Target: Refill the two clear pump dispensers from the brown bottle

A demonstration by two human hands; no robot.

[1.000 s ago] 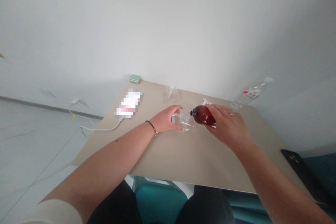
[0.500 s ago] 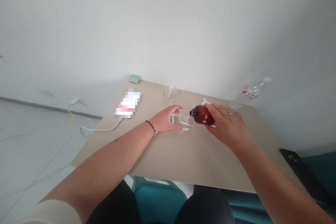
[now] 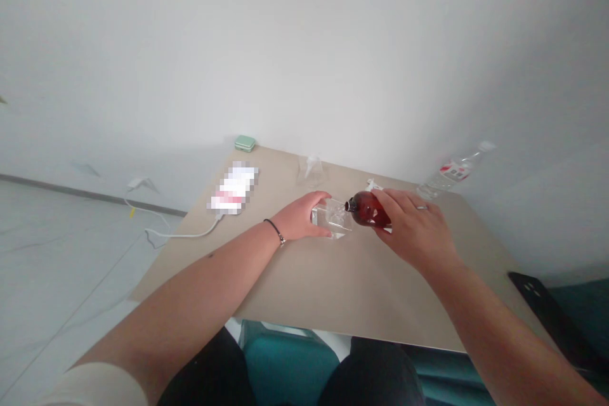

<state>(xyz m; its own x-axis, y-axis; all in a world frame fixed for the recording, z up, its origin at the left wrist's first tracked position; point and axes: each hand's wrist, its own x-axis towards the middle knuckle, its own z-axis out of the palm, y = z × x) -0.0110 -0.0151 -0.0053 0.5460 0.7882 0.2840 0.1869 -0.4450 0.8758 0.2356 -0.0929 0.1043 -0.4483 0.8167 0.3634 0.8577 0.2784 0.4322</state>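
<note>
My left hand (image 3: 301,217) is closed around the left side of a clear, square-looking cup (image 3: 333,216) on the table. Over the cup's right side, my right hand (image 3: 413,223) grips a reddish-brown bottle (image 3: 367,208) that is tilted nearly flat. Its uncapped dark neck points left, at the cup's mouth. Clear liquid seems to show inside the cup, though the glare makes its level hard to read. Part of the bottle's label and its base are hidden under my right hand.
A beige table (image 3: 304,285) stands against the wall. On it are a phone (image 3: 235,189) with a white cable, a green case (image 3: 245,143), a clear container (image 3: 311,170) and a clear plastic bottle (image 3: 454,171). A dark object (image 3: 537,298) lies at the right edge.
Both hands keep their hold on the cup and the bottle, with hardly any movement. The whole view has shifted very slightly.
</note>
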